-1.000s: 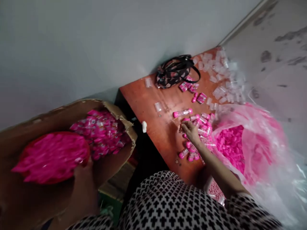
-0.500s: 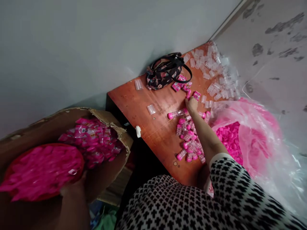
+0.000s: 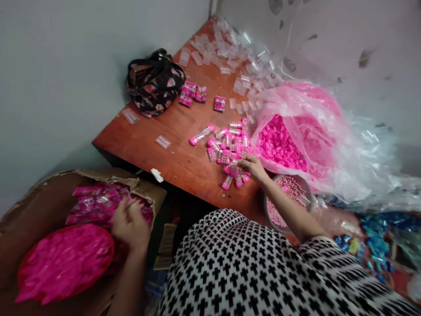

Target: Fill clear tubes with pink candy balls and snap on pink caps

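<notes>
My right hand [image 3: 252, 166] is at the near side of a pile of clear tubes [image 3: 235, 142] with pink caps and pink beads inside. Its fingers are bent together on one bead-filled tube [image 3: 231, 169] at the pile's edge. Over a cardboard box [image 3: 144, 186] at left is my left hand [image 3: 130, 221], smeared by motion, so its grip is unclear. Beneath and beside it are pink printed packets [image 3: 95, 199]. A red basin [image 3: 112, 248] heaped with pink pieces [image 3: 66, 263] sits in the same box.
A floral bag [image 3: 156, 83], a few pink packets [image 3: 188, 93] and many clear empty tubes [image 3: 226, 50] lie on the brown table [image 3: 184, 162]. To the right are a plastic sack of pink caps [image 3: 279, 142] and a bucket of pink beads [image 3: 289, 186]. Walls stand behind.
My view has swung right. My right hand has left a pink packet by the bag and come back to the tubes. My left hand has let go of the basin's rim and moved over the packets.
</notes>
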`<state>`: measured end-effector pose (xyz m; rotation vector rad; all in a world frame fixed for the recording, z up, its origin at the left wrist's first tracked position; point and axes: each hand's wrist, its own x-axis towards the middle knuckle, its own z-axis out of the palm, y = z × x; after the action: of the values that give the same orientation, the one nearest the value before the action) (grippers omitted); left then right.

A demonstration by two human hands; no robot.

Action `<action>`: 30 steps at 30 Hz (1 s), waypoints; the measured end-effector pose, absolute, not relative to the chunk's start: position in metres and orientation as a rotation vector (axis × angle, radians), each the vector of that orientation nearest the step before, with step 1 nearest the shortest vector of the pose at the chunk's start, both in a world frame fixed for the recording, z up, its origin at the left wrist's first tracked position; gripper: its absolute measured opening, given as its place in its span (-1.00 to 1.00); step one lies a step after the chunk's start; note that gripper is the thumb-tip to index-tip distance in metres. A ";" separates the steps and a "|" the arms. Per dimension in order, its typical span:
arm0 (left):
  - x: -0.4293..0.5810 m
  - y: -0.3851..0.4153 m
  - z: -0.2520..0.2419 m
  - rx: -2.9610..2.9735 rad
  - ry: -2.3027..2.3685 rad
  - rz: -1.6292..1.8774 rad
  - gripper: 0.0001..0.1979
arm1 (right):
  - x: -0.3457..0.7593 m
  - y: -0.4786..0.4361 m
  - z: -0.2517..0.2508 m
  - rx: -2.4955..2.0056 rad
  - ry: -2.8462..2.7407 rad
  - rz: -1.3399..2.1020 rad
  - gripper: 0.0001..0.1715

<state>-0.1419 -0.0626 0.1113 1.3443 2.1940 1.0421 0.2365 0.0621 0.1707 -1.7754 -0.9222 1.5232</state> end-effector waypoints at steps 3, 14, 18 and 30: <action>-0.056 -0.027 0.116 1.829 1.815 0.990 -0.70 | 0.309 0.055 0.174 -1.799 -0.704 1.284 -0.69; 0.162 0.041 0.085 2.427 1.153 0.219 -0.24 | 0.321 0.002 0.121 -2.223 -1.477 0.858 -0.36; 0.152 0.060 0.074 2.464 1.083 0.096 -0.27 | 0.280 0.004 0.098 -2.394 -1.366 0.860 -0.19; 0.051 0.143 0.060 2.548 0.996 0.136 -0.38 | 0.213 0.049 0.100 -2.043 -1.401 1.249 -0.19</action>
<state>0.0512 0.1427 0.0602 2.5484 0.9961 0.1363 0.2132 0.0490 0.0995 -2.0431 -1.4010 1.2489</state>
